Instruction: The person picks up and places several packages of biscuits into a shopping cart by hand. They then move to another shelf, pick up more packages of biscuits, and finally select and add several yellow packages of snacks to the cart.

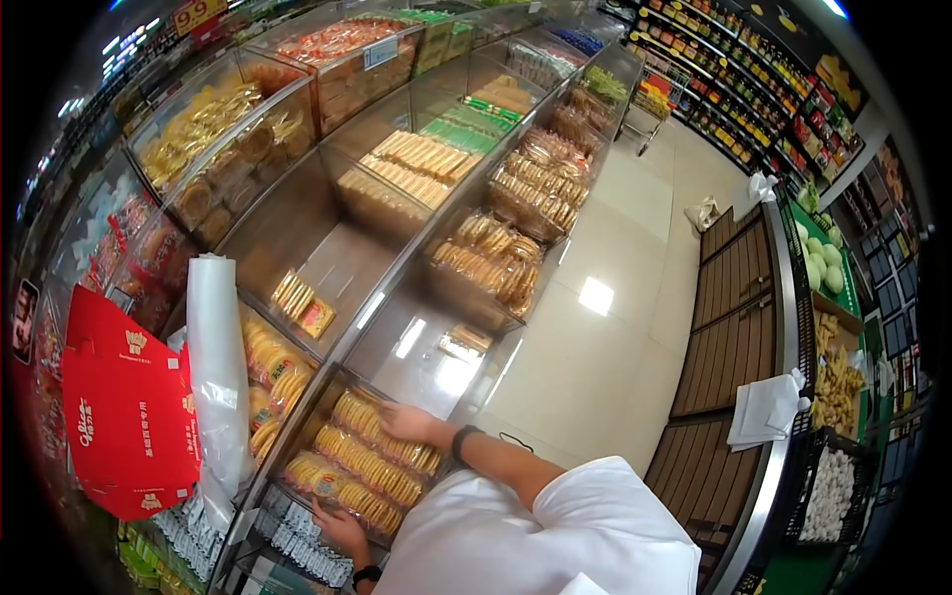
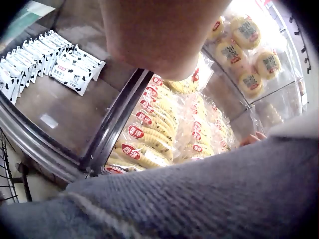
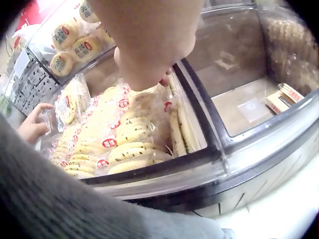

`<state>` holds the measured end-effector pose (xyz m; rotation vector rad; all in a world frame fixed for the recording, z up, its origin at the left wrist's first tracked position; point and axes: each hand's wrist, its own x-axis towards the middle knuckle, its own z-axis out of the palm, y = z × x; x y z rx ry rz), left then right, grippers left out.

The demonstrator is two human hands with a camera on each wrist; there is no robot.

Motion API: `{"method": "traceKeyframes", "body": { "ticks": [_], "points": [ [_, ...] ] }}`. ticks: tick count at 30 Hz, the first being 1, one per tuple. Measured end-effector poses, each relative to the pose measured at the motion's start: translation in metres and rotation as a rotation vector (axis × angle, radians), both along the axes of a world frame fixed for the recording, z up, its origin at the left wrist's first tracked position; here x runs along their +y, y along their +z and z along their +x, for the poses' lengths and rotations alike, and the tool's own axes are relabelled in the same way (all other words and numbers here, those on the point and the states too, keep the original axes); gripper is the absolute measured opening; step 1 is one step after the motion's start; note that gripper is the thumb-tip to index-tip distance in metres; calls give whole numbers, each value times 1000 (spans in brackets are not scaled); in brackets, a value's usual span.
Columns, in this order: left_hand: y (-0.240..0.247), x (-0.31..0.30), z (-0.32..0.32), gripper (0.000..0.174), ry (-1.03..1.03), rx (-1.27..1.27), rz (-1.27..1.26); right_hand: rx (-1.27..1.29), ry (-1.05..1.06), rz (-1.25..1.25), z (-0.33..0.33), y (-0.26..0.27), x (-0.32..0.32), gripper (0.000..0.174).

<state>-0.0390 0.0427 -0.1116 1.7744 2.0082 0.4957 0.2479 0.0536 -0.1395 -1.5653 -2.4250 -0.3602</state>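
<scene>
Both hands are at a clear-walled bin [image 3: 219, 162] of round, flat, speckled crackers in clear wrap with red labels. The packets [image 1: 367, 461] stand on edge in rows. At the bin's near left end, my left hand [image 1: 340, 531] has its fingers and thumb around the wrapper edge of one cracker packet [image 3: 71, 102], which is turned flat side out from the row. My right hand [image 1: 407, 421] reaches down onto the row at the other end, knuckles up. Its fingertips are mostly hidden among the packets, and I cannot tell whether they pinch one.
Beside the bin, a compartment holds a few small packs [image 1: 466, 340]. Cow-patterned white packets [image 2: 75, 69] fill another compartment. A roll of clear bags [image 1: 215, 367] and a red carton sheet [image 1: 124, 407] stand left. Tiled aisle floor [image 1: 595, 258] lies to the right.
</scene>
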Motion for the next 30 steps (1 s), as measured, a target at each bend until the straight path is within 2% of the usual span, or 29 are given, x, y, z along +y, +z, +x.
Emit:
{"method": "traceKeyframes", "body": {
  "ticks": [2,3,5,9,14,18,20,21,23,24,26,28,30],
  "points": [
    [16,-2,8,53,43,52,-86,-4,15,40,2,0,0,11],
    [11,-2,5,53,24,42,-44,-7,25,59,2,1,0,12],
    [-4,-2,-2,53,-12,21,37,3,49,15,4,2,-1,13],
    [3,-4,1,54,-16,49,13,48,49,-86,4,3,-3,10],
    [22,-6,12,55,29,86,-65,185,88,10,6,6,-1,11],
    [-12,-2,-6,53,-82,-31,113,214,23,8,1,-13,1,8],
    [-17,-3,-11,52,-140,-26,233,181,19,-136,3,-8,0,8],
    [-12,-4,-10,52,-111,8,141,163,43,-204,2,-5,-1,8],
    [11,-2,-4,52,-70,87,28,262,-84,5,-3,-10,-6,12],
    [21,-2,-1,53,-69,133,1,283,-57,-98,-3,-7,-5,12],
    [13,-2,-5,53,-41,51,15,135,14,-268,0,-3,1,12],
    [19,-2,-2,53,-18,-64,57,-86,73,-134,2,-4,3,16],
    [12,-3,-7,53,-15,-51,39,-81,43,-241,1,-3,3,17]
  ]
}}
